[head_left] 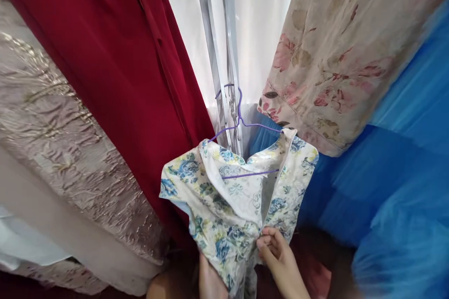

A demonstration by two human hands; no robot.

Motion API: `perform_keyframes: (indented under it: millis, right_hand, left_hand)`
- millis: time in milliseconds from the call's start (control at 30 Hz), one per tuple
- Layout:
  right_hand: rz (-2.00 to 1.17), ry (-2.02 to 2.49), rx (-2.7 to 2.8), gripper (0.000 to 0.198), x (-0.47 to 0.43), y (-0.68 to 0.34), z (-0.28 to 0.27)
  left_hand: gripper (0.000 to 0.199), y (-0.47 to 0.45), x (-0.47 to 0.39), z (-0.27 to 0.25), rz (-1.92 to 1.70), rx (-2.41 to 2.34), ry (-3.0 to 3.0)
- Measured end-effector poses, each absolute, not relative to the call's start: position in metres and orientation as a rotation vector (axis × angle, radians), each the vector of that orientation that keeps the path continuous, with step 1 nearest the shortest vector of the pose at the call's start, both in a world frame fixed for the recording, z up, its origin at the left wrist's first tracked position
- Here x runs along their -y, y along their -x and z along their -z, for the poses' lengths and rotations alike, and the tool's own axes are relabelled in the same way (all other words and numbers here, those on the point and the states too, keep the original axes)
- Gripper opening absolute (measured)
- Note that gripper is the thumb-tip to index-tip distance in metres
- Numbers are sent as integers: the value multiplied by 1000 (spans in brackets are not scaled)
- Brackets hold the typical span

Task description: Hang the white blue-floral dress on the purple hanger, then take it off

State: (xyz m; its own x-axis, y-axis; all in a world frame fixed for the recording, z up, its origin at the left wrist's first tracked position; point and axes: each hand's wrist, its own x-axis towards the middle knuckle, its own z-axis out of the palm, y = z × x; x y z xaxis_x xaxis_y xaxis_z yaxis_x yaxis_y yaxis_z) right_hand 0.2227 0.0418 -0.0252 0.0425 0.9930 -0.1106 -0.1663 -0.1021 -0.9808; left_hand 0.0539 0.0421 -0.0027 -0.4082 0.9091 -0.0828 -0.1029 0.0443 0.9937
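Note:
A white dress with blue and yellow flowers (224,224) hangs from a thin purple hanger (259,125), its back opening spread in a V. At the bottom of that V, my right hand (278,254) pinches the zipper edge between thumb and fingers. The small pull itself is hidden by the fingertips. Lower on the left side, my left hand (211,280) holds the dress from behind, and the cloth covers most of its fingers. The hanger's hook rests at metal strips (210,23) that run down the middle.
On the left hang a dark red garment (105,56) and a crinkled pinkish garment with gold threads (70,135). To the right are a beige flowered garment (326,65) and blue tulle layers (396,187). A white curtain (266,18) hangs behind.

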Motion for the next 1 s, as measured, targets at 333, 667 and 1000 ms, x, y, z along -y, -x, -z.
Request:
perform_keyframes:
  millis: [333,667,1000]
  right_hand:
    - [-1209,1287,1143,38,-56,-219,16]
    - [-1337,1220,1183,41,-33,-198,27]
    - [-1460,1164,1143,39,-19,-189,13]
  left_hand:
    - [77,-53,-25,17,-1380,-1262,-588]
    - [55,-55,-18,48,-1944,-1801,-1229]
    - [17,-75,-18,72,-1482,-1574,-1554]
